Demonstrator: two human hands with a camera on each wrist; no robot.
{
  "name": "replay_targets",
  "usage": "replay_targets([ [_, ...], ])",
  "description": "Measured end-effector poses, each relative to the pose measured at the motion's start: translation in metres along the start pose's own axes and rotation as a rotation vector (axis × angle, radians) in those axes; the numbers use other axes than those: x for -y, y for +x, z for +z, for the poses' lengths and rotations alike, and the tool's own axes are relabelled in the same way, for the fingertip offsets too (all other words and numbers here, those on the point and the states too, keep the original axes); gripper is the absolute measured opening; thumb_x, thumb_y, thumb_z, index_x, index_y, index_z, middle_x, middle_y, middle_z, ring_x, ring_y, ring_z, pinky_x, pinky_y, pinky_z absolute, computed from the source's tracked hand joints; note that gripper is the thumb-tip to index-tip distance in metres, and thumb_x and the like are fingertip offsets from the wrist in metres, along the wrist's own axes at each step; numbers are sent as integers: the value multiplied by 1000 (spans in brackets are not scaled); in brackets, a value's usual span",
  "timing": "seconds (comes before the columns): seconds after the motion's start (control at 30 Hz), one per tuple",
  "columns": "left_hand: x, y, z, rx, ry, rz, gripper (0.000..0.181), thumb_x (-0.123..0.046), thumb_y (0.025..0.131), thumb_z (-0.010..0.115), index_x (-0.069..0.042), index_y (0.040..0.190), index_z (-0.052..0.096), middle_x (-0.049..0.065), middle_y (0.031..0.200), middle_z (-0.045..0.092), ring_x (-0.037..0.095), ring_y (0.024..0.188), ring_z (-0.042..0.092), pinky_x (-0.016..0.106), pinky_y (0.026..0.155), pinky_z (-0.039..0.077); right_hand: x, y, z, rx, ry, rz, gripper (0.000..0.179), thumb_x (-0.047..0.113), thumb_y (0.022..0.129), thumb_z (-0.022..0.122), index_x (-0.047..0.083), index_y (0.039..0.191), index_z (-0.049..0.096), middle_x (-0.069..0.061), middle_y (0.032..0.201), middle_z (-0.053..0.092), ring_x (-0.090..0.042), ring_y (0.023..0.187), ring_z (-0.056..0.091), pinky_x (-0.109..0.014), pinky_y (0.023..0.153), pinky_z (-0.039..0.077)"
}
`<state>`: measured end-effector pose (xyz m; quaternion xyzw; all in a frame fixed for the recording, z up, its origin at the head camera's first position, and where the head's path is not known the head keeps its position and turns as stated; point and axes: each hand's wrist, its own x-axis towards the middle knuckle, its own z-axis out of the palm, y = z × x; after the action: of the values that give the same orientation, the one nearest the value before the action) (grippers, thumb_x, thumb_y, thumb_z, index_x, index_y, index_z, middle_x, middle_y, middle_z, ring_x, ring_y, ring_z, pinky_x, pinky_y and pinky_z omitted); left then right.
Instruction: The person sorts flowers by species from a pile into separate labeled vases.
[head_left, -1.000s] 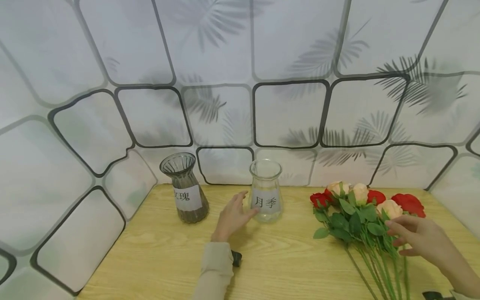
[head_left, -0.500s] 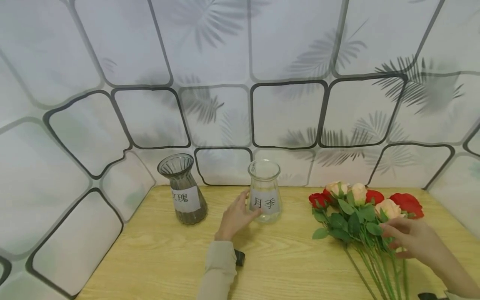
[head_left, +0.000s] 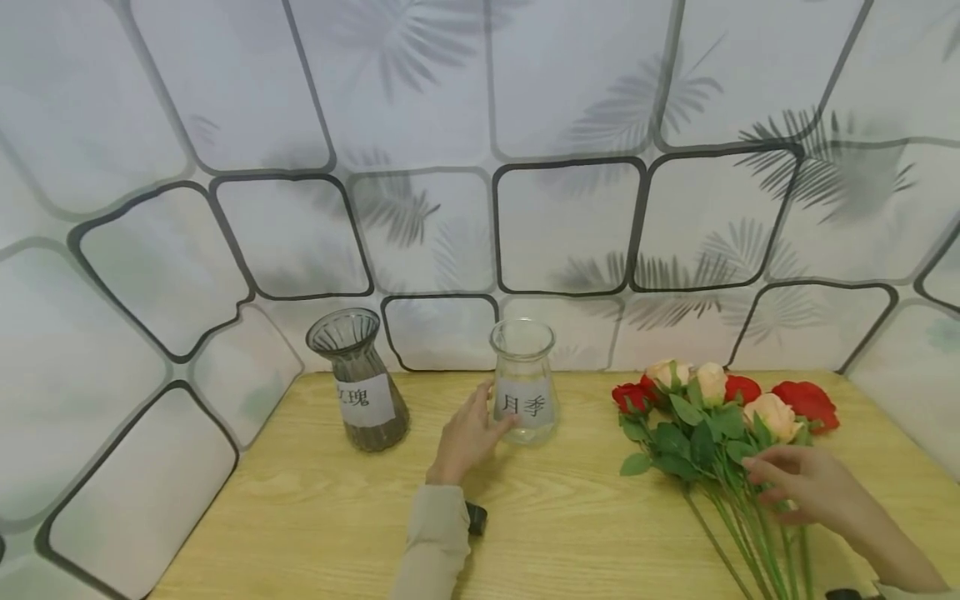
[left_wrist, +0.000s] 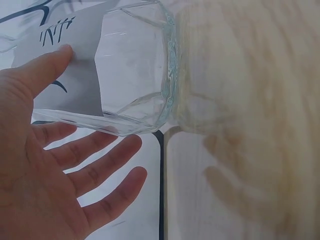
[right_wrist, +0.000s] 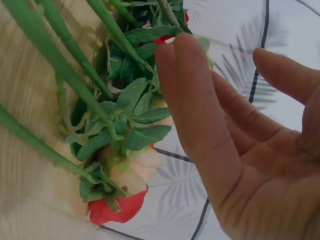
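A clear glass vase [head_left: 523, 367] with a white character label [left_wrist: 82, 75] stands upright near the back wall. My left hand [head_left: 467, 437] is at its left side, fingers spread and fairly straight. In the left wrist view the thumb [left_wrist: 52, 62] overlaps the label while the other fingers reach past the vase's side. My right hand [head_left: 813, 492] hovers over the stems [head_left: 738, 517] of a bunch of artificial roses, fingers loosely bent and holding nothing. The bunch has red roses [head_left: 806, 404], peach roses [head_left: 772, 417] and green leaves [head_left: 675, 442], and lies on the table.
A smoky grey glass vase [head_left: 356, 362], flared at the rim and also labelled, stands on the left of the light wood table [head_left: 570, 525]. A patterned wall covering [head_left: 570, 225] rises directly behind the table and along its left side.
My left hand has closed in slightly on the clear vase. My right hand has shifted a little left and nearer over the rose stems. The view has drifted slightly; vases and roses stay put.
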<state>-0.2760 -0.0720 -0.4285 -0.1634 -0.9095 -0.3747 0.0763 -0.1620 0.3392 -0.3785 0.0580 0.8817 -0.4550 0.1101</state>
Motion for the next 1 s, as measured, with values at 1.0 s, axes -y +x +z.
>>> replay_targets([
  [1.0, -1, -1, -3, 21, -3, -25, 72, -45, 98, 66, -4, 151, 39, 21, 142, 54, 36, 110, 63, 54, 85, 53, -20, 13, 11, 278, 236, -9, 34, 24, 107, 52, -7, 110, 66, -4, 97, 73, -23, 84, 70, -38, 69, 61],
])
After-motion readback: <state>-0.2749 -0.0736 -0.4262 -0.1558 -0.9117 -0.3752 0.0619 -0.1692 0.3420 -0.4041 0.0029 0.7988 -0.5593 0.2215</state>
